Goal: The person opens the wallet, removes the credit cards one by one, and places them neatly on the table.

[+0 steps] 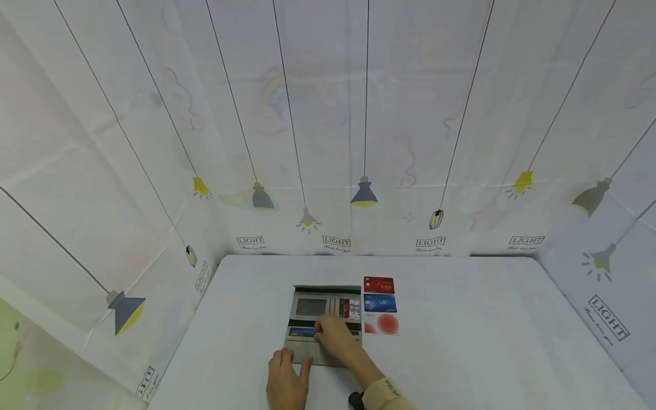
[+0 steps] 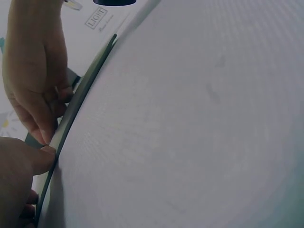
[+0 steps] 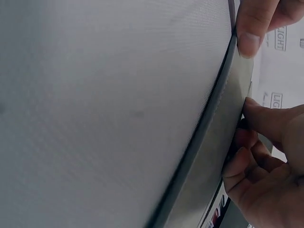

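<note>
while open flat, wallet (image 1: 319,310) lies under both hands.

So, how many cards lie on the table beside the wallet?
3, in a column right of the wallet: red card farthest, blue card in the middle, white card nearest. More cards sit in wallet slots, partly hidden.

Our two hands were bare, no gloves or rings that we could see. Our right hand (image 1: 335,337) came out of a beige long sleeve (image 1: 385,394) with a ribbed cuff and small dark lettering, unreadable. A black device (image 1: 356,400) sat at that wrist. Our left hand (image 1: 286,382) showed no sleeve.
</note>
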Demonstrator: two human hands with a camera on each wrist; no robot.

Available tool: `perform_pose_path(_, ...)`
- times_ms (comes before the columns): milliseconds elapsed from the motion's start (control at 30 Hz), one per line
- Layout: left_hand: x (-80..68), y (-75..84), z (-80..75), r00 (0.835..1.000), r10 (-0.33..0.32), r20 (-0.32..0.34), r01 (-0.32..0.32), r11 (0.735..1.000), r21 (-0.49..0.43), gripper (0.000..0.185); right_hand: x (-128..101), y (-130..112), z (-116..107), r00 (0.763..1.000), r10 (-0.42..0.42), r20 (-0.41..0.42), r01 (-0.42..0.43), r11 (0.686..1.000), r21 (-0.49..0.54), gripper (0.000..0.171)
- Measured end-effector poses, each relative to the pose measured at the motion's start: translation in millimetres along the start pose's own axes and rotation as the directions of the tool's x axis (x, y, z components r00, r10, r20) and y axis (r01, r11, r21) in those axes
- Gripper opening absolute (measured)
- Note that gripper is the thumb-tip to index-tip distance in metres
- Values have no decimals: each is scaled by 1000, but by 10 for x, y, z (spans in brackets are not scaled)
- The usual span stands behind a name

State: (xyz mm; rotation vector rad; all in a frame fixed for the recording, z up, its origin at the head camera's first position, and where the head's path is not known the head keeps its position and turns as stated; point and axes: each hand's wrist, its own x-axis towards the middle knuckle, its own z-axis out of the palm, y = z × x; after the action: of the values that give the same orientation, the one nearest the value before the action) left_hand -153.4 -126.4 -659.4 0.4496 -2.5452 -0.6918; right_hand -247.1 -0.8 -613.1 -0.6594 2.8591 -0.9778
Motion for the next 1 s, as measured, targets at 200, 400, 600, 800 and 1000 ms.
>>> perform_pose_path(200,26,-23,9,1000,18,-17,-18,1000,4,46,23,-90,-21,999,-39,37,43,995,-88,8)
perform_pose_path(400,29,-13,-4,1000,6,13,-6,1000,11,46,15,-104,-48,998,-16,53,20,996,-86,8)
perform_pose_path(600,13,-24,-10,1000,7,15,-7,1000,22,46,35,-62,-41,996,7,83,-2,998,-58,12)
perform_pose_path(800,0,-17,8,999,2,37,-2,1000,20,46,64,-4,-44,997,-4,73,9,998,-60,14)
perform_pose_path(1000,12,-6,-11,998,-4,56,3,1000,26,48,62,-8,-53,999,-19,51,22,998,-55,15)
